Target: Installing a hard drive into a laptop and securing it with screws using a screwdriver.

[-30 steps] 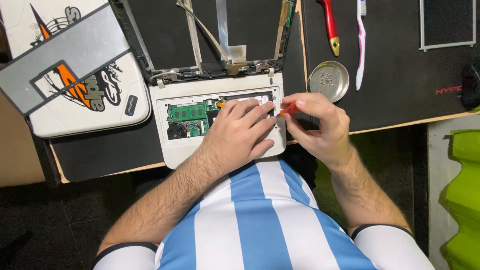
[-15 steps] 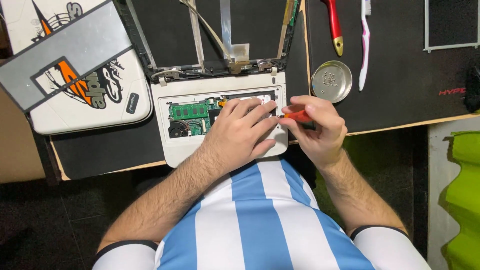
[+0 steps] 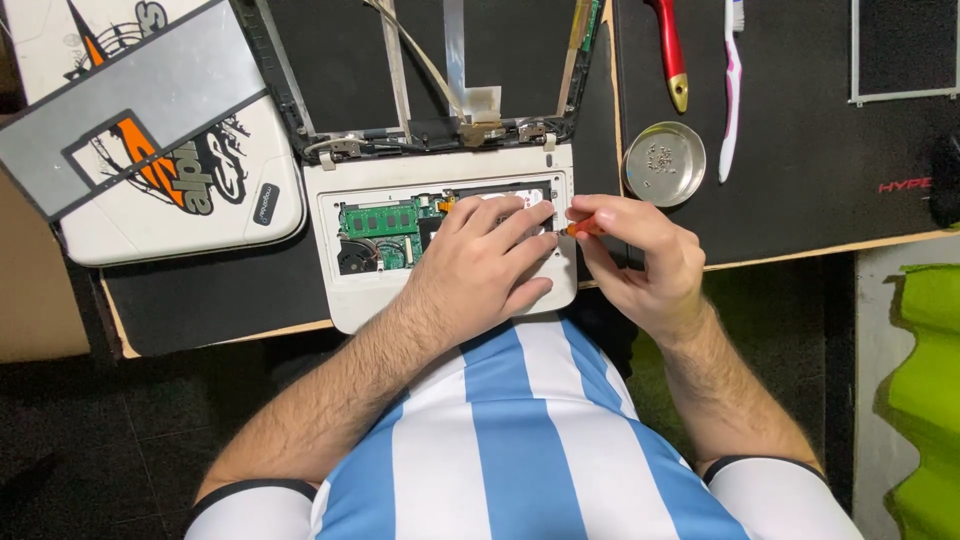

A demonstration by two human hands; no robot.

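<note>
- Two bare hands work over a small white laptop base (image 3: 350,290) with its keyboard cover off, lying on a black mat (image 3: 200,300) at the near edge of the desk.
- The left hand (image 3: 480,265) lies flat on the open base, fingers spread and released, their tips at the exposed parts on the right of the opening; it grasps nothing.
- The right hand (image 3: 640,255) is curled around an orange-handled screwdriver (image 3: 582,228), of which only a short bit shows, held at the base's right edge, just beside the left fingertips.
- A green circuit board (image 3: 378,218) shows in the left of the opening, clear of both hands.
- The stripped screen frame (image 3: 420,130) stands hinged behind the base, with a flat ribbon cable (image 3: 455,45) running down it.
- A round metal dish (image 3: 664,163) holding small screws sits just right of the hinge, near the right hand.
- Behind the dish lie a red-handled tool (image 3: 668,45) and a pink-and-white toothbrush (image 3: 732,85).
- A white panel with orange and black graphics (image 3: 170,190) rests to the left, well apart from the hands.
</note>
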